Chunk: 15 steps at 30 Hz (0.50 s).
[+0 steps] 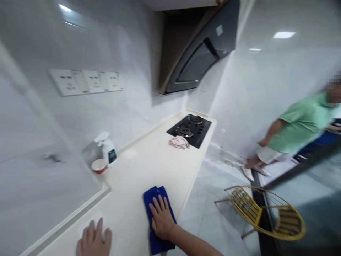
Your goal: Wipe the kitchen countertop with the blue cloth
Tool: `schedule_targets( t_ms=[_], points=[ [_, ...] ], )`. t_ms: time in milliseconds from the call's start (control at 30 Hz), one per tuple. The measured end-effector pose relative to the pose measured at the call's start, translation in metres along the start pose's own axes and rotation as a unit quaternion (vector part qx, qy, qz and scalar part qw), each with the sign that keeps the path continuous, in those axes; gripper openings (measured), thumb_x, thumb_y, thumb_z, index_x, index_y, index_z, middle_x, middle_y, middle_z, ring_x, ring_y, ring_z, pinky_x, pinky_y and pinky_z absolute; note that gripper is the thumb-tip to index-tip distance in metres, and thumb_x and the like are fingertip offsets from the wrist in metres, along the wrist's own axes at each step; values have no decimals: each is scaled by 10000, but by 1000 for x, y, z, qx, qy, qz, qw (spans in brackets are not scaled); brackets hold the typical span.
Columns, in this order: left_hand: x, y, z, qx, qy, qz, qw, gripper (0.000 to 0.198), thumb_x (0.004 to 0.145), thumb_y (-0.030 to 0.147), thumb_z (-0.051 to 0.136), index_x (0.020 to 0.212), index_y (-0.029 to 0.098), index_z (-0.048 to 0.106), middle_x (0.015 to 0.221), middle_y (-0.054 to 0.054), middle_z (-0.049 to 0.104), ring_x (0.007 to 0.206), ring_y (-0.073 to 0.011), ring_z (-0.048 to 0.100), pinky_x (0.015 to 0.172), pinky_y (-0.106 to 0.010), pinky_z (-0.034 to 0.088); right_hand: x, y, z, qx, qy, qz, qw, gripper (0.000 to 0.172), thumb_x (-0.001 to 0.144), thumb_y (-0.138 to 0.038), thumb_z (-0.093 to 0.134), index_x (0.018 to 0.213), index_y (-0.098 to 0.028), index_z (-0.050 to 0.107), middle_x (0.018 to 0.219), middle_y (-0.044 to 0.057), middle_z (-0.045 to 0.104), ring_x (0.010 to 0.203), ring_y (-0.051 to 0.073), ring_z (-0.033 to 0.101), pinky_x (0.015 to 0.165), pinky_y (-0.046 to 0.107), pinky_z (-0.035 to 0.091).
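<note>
Blue cloth (156,244): deep royal blue, plain, soft-looking, with a tiny pale mark close to the far end
Fold: doubled into a long, narrow rectangle, split by a small notch at the far end, with layered edges showing there
Pose: spread flat, lengthwise away from the viewer, angled a little to the left at the far end
Place: on the cream worktop (149,163), close along the open front edge, reaching that edge at the near right corner and seemingly a little past it
Contact: pressed down under the spread right hand (163,221)
Visible parts: in view at both ends and along the left border, hidden across the middle by the hand
</note>
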<state>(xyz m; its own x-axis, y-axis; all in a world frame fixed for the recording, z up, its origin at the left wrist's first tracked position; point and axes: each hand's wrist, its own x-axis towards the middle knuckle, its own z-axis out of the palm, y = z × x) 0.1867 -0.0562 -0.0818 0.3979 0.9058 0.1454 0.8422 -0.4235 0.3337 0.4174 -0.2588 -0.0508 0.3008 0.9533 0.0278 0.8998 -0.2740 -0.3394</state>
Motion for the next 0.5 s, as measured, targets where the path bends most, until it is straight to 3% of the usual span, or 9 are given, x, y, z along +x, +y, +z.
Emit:
schedule_targets(
  t_ms=[100,200,300,400,500],
  points=[
    [2,0,-10,-26,-23,2,999,769,801,495,498,1523,233,536,1475,-119,585,1495,-353,375,1246,-496,221,-1,-3,13,12,7,10,1000,759,1005,-422,502,1669,-223,194,1729,101,45,1586,429,70,1265,701,138],
    [4,1,-20,-31,-30,-11,999,773,770,529,577,1507,298,555,1511,-83,557,1480,-379,384,1228,-514,247,-4,-1,16,18,16,-4,1000,805,988,-420,539,1675,-265,148,1726,72,3,1587,429,40,1266,696,154],
    [4,1,-24,-30,-38,1,999,812,776,569,589,1532,279,525,1543,-83,523,1475,-377,385,1253,-490,206,-6,7,9,8,10,-30,999,820,977,-414,560,1672,-303,138,1731,47,9,1597,385,67,1282,640,172],
    [4,1,-21,-25,-54,17,998,838,797,583,585,1563,259,481,1577,-85,482,1509,-362,326,1262,-475,191,-3,28,-3,-22,-1,-21,1000,785,973,-429,562,1661,-304,206,1739,44,64,1604,345,86,1298,586,143],
    [2,1,-14,-17,-63,28,997,807,855,534,496,1590,206,435,1595,-116,452,1540,-332,270,1273,-480,164,6,71,-14,-57,5,34,998,726,992,-460,517,1650,-275,268,1740,58,119,1605,337,81,1293,573,140]
  ],
)
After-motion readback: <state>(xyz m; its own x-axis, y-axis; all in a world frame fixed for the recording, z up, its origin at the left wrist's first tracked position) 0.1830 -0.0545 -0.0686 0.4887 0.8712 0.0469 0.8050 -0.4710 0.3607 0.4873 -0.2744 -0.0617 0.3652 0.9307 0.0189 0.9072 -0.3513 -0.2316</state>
